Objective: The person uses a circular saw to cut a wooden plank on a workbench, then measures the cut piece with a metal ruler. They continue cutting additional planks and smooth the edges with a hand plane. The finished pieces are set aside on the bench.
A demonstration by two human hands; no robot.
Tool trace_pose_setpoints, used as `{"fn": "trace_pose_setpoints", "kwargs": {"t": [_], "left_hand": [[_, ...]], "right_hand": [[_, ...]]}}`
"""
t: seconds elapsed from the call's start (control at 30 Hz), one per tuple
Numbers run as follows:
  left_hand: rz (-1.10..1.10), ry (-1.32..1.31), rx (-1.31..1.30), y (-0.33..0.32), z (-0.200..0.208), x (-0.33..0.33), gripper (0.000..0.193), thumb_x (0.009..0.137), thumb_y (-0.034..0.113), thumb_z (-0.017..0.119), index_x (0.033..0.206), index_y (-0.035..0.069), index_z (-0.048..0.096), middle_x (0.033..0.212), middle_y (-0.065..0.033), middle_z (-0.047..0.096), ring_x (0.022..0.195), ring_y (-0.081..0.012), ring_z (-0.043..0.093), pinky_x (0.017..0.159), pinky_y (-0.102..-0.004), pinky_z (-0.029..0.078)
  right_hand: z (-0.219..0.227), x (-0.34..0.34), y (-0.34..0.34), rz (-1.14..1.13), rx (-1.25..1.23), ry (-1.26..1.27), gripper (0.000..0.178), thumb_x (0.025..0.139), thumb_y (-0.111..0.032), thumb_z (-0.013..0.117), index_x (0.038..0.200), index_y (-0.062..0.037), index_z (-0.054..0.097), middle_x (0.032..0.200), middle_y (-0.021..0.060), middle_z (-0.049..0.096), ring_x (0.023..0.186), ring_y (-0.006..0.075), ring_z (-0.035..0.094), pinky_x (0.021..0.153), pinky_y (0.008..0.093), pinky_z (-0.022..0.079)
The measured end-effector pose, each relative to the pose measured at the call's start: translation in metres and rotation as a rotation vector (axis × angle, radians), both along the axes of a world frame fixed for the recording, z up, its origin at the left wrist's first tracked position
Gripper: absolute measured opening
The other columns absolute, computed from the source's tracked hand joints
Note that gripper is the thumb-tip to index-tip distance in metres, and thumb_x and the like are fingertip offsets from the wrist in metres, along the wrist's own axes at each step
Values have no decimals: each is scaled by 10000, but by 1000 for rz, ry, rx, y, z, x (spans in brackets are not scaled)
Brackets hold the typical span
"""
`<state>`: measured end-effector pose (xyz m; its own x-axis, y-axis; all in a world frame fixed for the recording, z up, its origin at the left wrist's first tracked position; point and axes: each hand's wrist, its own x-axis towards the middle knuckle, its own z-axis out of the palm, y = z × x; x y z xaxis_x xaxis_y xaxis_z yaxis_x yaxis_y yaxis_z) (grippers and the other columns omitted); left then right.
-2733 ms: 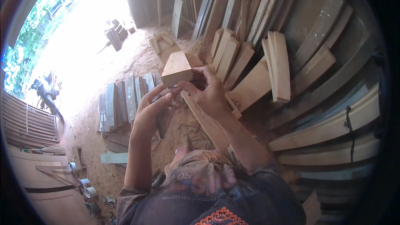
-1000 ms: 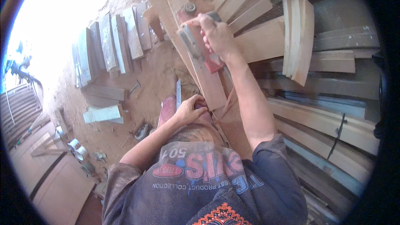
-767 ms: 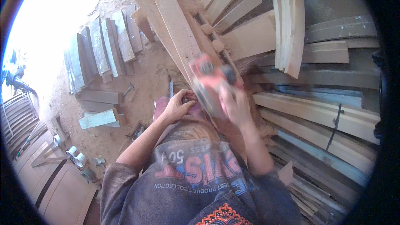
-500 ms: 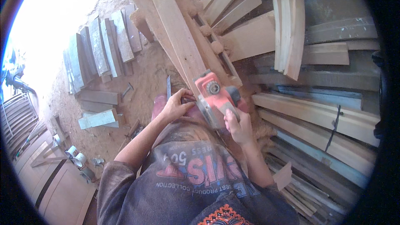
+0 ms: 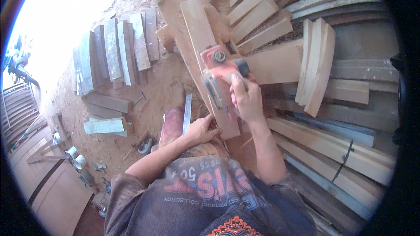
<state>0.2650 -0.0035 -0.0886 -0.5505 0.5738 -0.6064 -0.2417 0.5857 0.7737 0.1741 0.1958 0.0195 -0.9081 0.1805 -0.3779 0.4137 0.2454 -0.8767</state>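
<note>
A long pale wooden board lies lengthwise on a dusty wooden bench in front of me. On top of it sits a red and grey electric planer, partway along the near half. My right hand is closed round the planer's rear handle. Beside the near end of the board, my left hand grips its left edge with curled fingers, some of which are hidden. Just left of that hand, a metal ruler or square blade rests by my leg.
Stacked planks fill the right side. Several short boards lie on the dusty ground at left, near a hammer. Pale offcuts lie beyond the bench. Cups and wooden panels are at lower left.
The planer has moved forward along the board with my right hand, baring the board's near end. My left hand still holds the edge, and the whole view has shifted somewhat.
</note>
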Motion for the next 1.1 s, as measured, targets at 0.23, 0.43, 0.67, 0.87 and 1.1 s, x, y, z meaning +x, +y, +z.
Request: {"fn": "trace_pose_setpoints", "kwargs": {"t": [0.23, 0.43, 0.67, 0.87, 1.1], "left_hand": [[-159, -24, -41, -3, 0, -15, 675, 953, 543, 765, 1375, 48, 583, 1079, -253, 782, 1014, -479, 750, 899, -568, 598], [-132, -46, -5, -5, -1, -13, 601, 964, 504, 778, 1314, 38, 630, 1064, -206, 797, 998, -426, 770, 878, -510, 609], [19, -91, -14, -21, -9, 2, 579, 899, 530, 853, 1204, 64, 693, 1088, -231, 786, 1051, -416, 765, 911, -485, 602], [247, -187, -136, -65, -20, 43, 617, 840, 525, 943, 1121, 33, 697, 943, -88, 729, 881, -182, 681, 787, -363, 565], [320, 40, -229, -69, -62, 109, 514, 934, 522, 839, 1048, 36, 717, 960, -137, 756, 965, -247, 725, 877, -407, 563]], "right_hand": [[-19, -214, -38, 91, -37, 149, 547, 1091, -519, 593, 866, -43, 739, 642, -42, 531, 500, 53, 489, 457, 257, 375], [-32, -278, -55, 44, -58, 231, 544, 1050, -524, 629, 791, -48, 681, 599, -12, 557, 472, 89, 517, 431, 289, 401], [-8, -100, -26, 46, -70, 199, 553, 1086, -521, 616, 789, -55, 657, 646, -39, 560, 497, 47, 507, 447, 263, 394], [7, 83, 8, -52, -3, -27, 497, 1112, -473, 603, 864, -49, 676, 644, -45, 543, 537, 34, 502, 468, 250, 361], [46, 272, 43, -118, -19, -278, 447, 1136, -410, 566, 1004, -6, 704, 667, -23, 577, 559, 48, 505, 498, 245, 381]]}}
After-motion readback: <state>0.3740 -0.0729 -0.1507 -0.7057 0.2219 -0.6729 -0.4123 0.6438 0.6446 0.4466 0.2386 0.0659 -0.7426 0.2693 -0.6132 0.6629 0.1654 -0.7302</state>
